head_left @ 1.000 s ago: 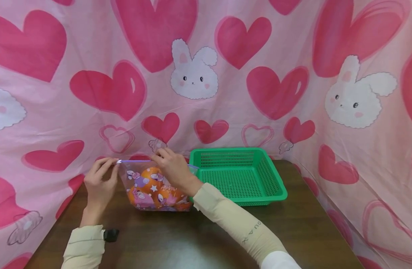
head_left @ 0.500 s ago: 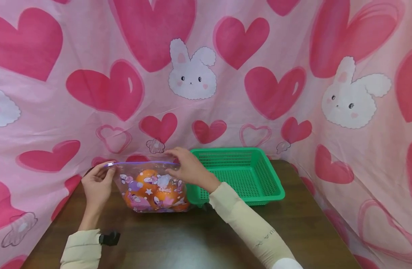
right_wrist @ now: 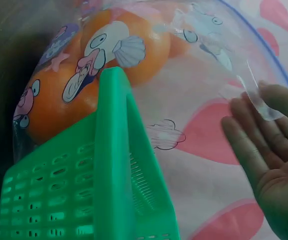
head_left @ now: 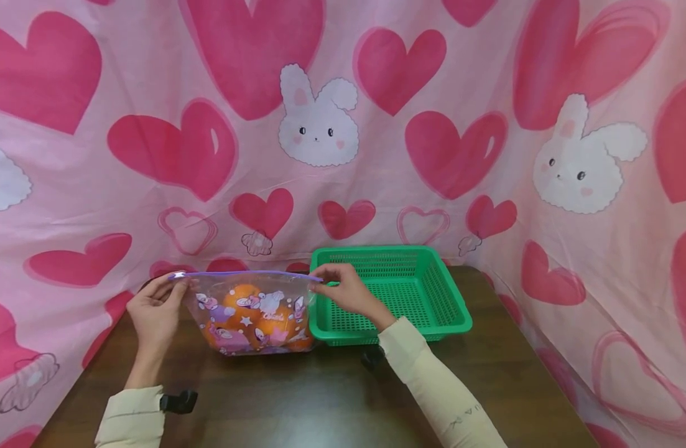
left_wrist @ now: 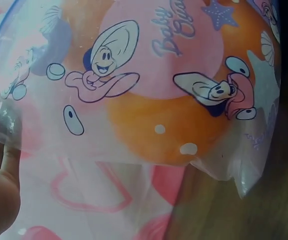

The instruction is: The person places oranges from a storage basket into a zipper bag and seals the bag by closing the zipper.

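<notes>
A clear zip bag [head_left: 253, 317] with cartoon prints and a purple zip strip stands on the table, left of the green basket. Several oranges [right_wrist: 134, 45] lie inside it, partly hidden by the prints. My left hand [head_left: 157, 314] pinches the top left corner, beside the white slider [head_left: 179, 274]. At the top right corner, my right hand [head_left: 351, 292] holds the bag between thumb and fingers, above the basket's left rim. The zip strip runs taut between both hands. In the left wrist view, part of my left hand [left_wrist: 1, 195] shows at the edge.
A green plastic basket [head_left: 457, 305] with slotted walls touches or nearly touches the bag's right side; I cannot tell which. The dark wooden table [head_left: 298, 404] extends in front. Behind and at the sides hangs a pink cloth [head_left: 376, 174] with hearts and rabbits.
My right hand has moved right along the zip strip from its middle to the right corner, leaving the bag's front and opening uncovered. My left hand stays at the left corner, slightly further left.
</notes>
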Action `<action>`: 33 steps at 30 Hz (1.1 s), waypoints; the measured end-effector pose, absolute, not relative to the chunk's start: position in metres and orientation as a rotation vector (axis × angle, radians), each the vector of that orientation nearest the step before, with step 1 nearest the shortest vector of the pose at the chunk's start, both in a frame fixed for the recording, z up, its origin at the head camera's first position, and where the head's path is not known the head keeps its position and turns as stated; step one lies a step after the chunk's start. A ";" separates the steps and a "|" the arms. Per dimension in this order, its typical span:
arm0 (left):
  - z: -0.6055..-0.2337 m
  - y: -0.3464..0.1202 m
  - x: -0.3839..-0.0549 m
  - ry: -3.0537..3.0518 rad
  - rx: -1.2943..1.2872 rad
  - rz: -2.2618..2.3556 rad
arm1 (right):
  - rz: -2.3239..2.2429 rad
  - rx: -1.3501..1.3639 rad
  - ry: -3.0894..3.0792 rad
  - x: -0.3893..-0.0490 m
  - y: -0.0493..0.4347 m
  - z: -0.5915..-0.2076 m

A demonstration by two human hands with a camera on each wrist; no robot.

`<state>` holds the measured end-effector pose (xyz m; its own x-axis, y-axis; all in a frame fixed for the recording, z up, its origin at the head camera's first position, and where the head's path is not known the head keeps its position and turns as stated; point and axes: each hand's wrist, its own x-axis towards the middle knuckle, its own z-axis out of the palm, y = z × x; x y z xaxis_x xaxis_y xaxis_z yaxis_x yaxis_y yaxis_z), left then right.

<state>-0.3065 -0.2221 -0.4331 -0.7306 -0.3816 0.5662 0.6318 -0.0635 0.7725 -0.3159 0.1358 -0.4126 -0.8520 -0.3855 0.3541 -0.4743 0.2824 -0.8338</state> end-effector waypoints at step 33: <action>-0.412 -0.264 -0.281 -1.998 -0.064 -1.822 | 2.027 0.808 -2.489 -0.321 0.122 -0.407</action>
